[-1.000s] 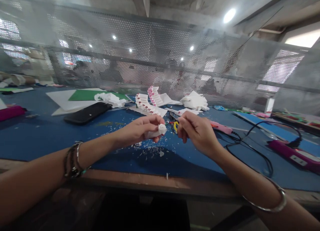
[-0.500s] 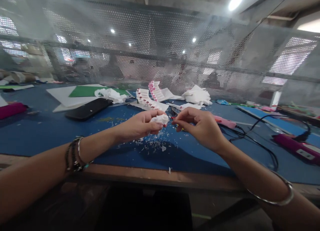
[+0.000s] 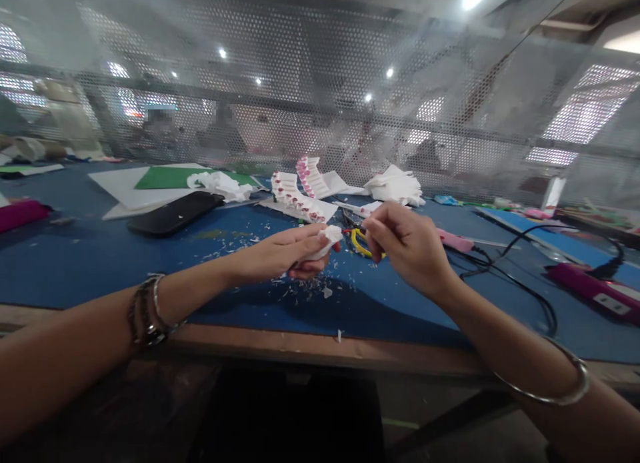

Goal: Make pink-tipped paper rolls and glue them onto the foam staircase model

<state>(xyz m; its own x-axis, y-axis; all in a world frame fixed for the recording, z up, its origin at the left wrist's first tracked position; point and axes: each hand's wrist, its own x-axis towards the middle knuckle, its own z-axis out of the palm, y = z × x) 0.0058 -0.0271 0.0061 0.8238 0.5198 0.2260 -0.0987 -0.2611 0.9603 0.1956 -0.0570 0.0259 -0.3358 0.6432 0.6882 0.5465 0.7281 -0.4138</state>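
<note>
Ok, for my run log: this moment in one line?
left hand: holds white paper piece | right hand: pinched shut beside it | table: paper scraps

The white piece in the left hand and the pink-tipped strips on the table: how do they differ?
The white piece is pinched in the left hand above the table; the pink-tipped strips lie on it. The white piece is plain and crumpled; the pink-tipped strips carry rows of pink marks. The white piece looks far smaller than the pink-tipped strips. Both look like white paper.
</note>
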